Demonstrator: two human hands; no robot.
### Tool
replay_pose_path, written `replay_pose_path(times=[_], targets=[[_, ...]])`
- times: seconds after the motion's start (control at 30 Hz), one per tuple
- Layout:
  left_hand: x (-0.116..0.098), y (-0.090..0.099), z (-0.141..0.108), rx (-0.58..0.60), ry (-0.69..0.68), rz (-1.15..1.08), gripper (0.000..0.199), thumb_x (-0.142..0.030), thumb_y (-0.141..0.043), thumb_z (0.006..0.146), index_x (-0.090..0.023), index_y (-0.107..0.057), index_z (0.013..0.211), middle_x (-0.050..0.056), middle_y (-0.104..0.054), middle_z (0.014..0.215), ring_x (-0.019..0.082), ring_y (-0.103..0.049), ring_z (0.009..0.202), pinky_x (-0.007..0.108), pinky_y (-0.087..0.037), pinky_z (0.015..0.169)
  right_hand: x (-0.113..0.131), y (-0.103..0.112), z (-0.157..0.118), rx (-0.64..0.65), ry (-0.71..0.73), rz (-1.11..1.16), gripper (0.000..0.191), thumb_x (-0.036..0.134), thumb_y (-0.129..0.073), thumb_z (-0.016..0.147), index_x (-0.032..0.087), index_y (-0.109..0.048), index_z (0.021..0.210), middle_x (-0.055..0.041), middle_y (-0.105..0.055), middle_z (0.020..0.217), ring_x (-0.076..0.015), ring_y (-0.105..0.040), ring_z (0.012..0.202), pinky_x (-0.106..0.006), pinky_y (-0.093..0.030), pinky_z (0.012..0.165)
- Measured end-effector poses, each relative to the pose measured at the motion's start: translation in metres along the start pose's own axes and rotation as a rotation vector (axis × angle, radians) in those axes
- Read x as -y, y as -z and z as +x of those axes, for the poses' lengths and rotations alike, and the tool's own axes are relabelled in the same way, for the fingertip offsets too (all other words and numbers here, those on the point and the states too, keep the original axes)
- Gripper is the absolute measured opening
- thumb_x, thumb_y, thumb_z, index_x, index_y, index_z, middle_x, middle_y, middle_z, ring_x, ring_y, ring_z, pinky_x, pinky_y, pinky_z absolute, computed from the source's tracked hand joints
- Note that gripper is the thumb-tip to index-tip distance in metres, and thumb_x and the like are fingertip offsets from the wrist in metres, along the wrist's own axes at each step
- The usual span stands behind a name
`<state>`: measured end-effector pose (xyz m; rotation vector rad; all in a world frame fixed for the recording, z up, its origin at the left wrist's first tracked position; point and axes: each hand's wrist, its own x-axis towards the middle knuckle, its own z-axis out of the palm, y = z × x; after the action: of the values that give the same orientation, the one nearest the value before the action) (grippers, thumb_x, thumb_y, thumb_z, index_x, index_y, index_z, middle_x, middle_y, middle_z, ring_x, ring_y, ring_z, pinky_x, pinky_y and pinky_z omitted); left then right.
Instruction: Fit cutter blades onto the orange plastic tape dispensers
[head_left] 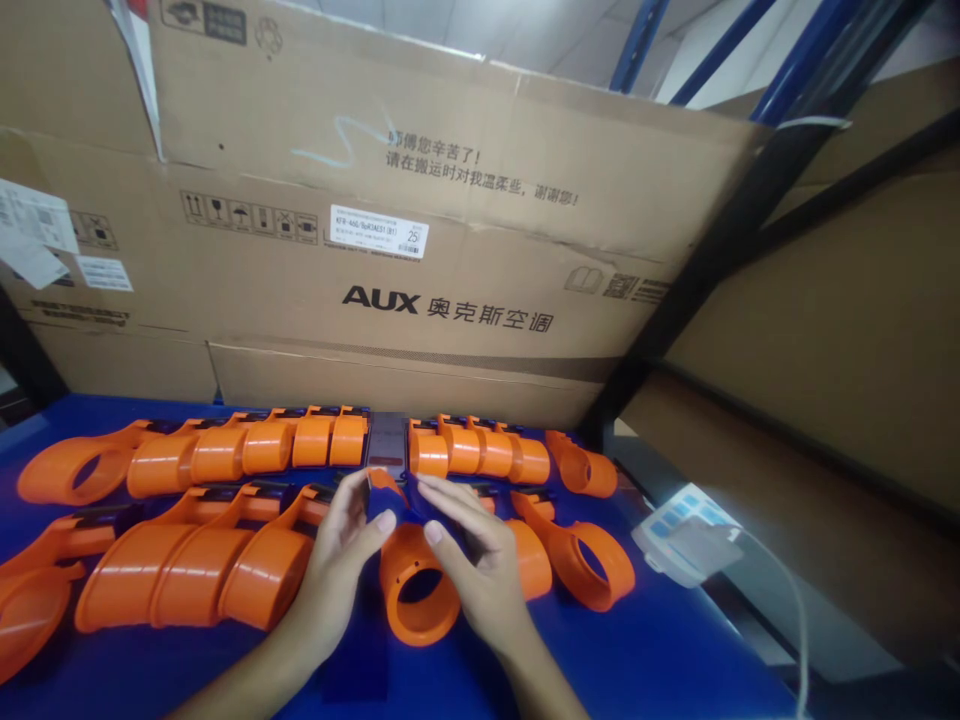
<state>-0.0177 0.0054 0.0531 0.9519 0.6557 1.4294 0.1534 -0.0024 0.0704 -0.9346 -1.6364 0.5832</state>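
The left hand (341, 560) and right hand (476, 565) meet over one orange tape dispenser (416, 590) on the blue table (660, 660), both gripping its upper end, fingertips nearly touching above its open ring. Both wrists angle inward from the bottom edge. Beside them lie rows of orange dispensers (225, 570), nested along the table. A white device (686, 545) with a cable sits to the right. Behind stands an AUX cardboard box (450, 250).
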Motion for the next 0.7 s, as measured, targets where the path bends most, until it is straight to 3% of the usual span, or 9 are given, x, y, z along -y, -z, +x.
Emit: replay_pose_path(times=[0.2,0.47,0.6,0.7], targets=[[-0.003,-0.002,0.000,-0.010,0.023,-0.067,0.041,-0.031,-0.080,0.085,-0.031,-0.066,0.124,0.003,-0.072,0.127,0.026,-0.061,0.126,0.036,-0.046,0.108,0.000,-0.003,-0.001,0.006,-0.059,0.041,0.031,0.034,-0.067,0.097,0.030,-0.074,0.126,-0.0083,-0.074,0.129,-0.0298,-0.067,0.123,-0.053,-0.050,0.111],[-0.003,0.003,-0.004,-0.018,0.016,-0.157,0.051,-0.028,-0.081,0.082,-0.033,-0.067,0.131,0.003,-0.069,0.138,0.030,-0.056,0.135,0.039,-0.046,0.111,0.003,-0.008,-0.005,0.026,-0.095,0.116,0.042,0.037,-0.066,0.097,0.028,-0.061,0.138,-0.0088,-0.069,0.137,-0.0287,-0.064,0.129,-0.046,-0.051,0.111],[0.000,0.008,-0.003,0.004,0.026,-0.168,0.053,-0.035,-0.079,0.084,-0.034,-0.065,0.135,0.004,-0.063,0.148,0.033,-0.049,0.143,0.044,-0.041,0.117,0.002,-0.009,-0.009,0.044,-0.068,-0.008,0.039,0.037,-0.066,0.096,0.026,-0.062,0.133,-0.0090,-0.072,0.128,-0.0290,-0.069,0.120,-0.044,-0.056,0.103],[0.004,0.011,0.000,-0.029,0.002,-0.085,0.053,-0.043,-0.077,0.085,-0.030,-0.066,0.136,0.007,-0.060,0.152,0.035,-0.044,0.147,0.046,-0.033,0.123,0.000,-0.010,-0.014,0.000,0.017,-0.234,0.053,0.039,-0.076,0.088,0.026,-0.060,0.136,-0.0106,-0.072,0.125,-0.0321,-0.070,0.114,-0.047,-0.058,0.099]])
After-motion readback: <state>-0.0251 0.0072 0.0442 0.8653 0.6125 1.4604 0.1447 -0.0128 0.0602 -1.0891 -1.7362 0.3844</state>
